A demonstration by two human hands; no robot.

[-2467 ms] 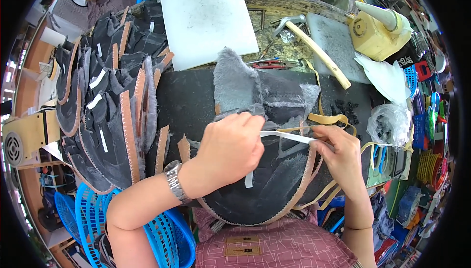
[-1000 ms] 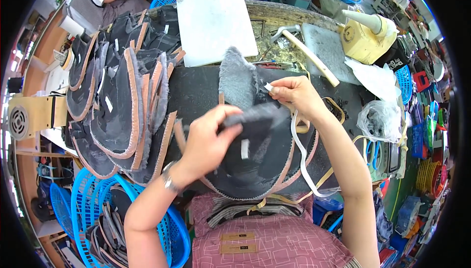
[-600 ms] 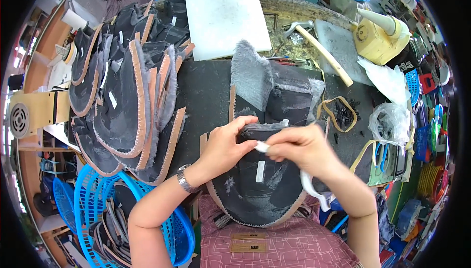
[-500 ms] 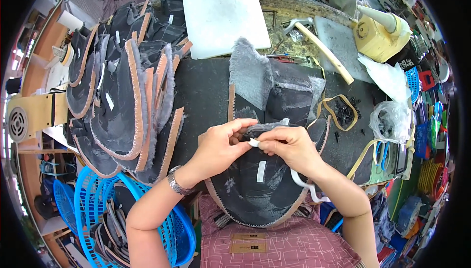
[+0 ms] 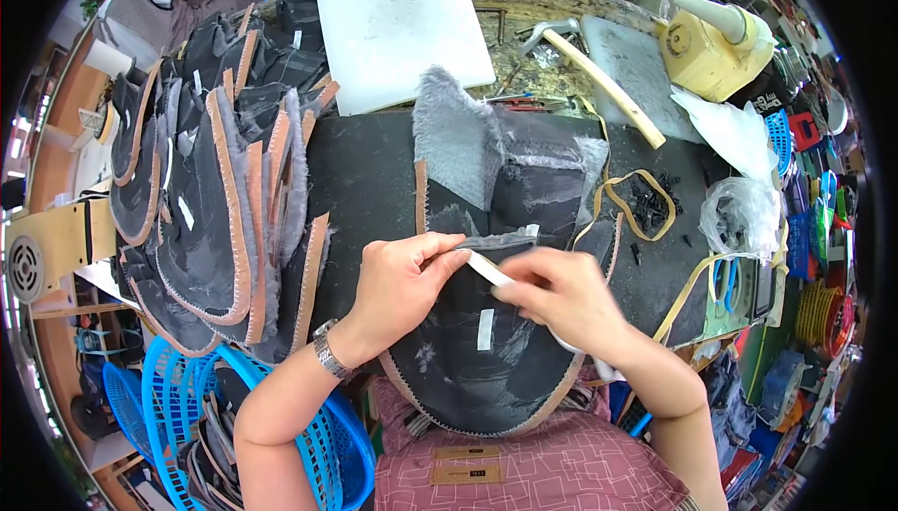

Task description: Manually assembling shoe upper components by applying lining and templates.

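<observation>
In front of me lies a dark fabric piece (image 5: 486, 389) with grey fur lining and a stitched tan edge. A short white strip (image 5: 485, 328) is stuck on it. My left hand (image 5: 398, 291) pinches one end of a narrow white tape (image 5: 488, 269) at a fold in the piece. My right hand (image 5: 566, 305), slightly blurred, has its fingers closed around the tape a little to the right. The tape's loose length trails from under that hand, over the piece's right edge.
Similar pieces (image 5: 201, 221) are heaped at left, above a blue basket (image 5: 173, 408). A white board (image 5: 402, 34) and a hammer (image 5: 603, 85) lie at the back. Small black parts (image 5: 652, 211) and a yellowish band (image 5: 613, 195) lie at right. A person (image 5: 145, 6) sits far left.
My hands have moved apart, the right one going right, and a straight length of white tape now shows between them. The whole view has shifted slightly.
</observation>
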